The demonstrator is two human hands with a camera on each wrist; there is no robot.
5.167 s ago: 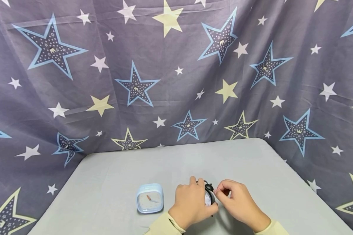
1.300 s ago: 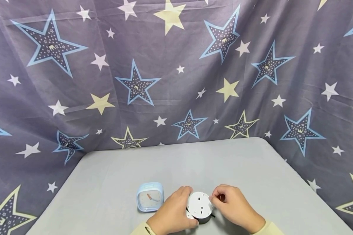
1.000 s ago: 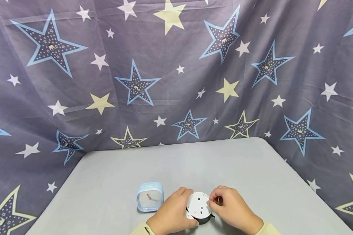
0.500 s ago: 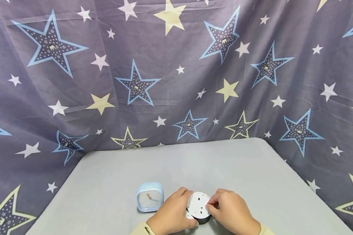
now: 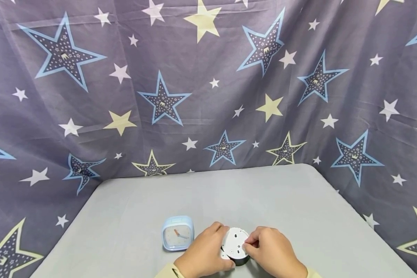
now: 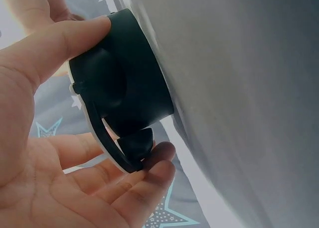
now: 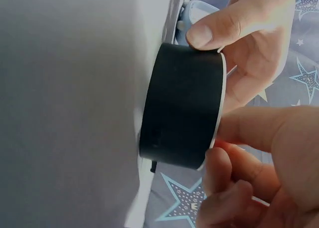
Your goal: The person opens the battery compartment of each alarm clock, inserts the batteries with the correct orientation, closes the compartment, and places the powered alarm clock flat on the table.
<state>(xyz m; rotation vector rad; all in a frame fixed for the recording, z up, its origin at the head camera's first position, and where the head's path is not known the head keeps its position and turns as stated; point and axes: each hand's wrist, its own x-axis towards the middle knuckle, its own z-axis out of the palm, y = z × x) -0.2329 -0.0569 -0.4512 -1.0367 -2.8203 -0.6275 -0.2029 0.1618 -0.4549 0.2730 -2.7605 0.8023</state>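
The left hand (image 5: 205, 251) grips a round black alarm clock (image 7: 182, 106), its thumb laid along the casing and its other fingers reaching round to the bell (image 6: 137, 144). The fingers of the right hand (image 5: 272, 249) are bent, thumb and forefinger brought together at the opposite edge of the clock's white back plate (image 5: 233, 245); whether they pinch a small part there cannot be told, the tips being partly hidden. The clock lies between the two hands, back plate uppermost, at the near side of the grey table (image 5: 135, 224). A short black peg (image 7: 153, 166) projects from its casing near the tabletop. Just beside the left hand, on its outer side, a pale blue clock (image 5: 177, 233) stands upright, dial toward the viewer. Pale yellow sleeves (image 5: 168, 271) cover both wrists. Behind the table hangs a star-patterned, grey-purple curtain (image 5: 208, 58).
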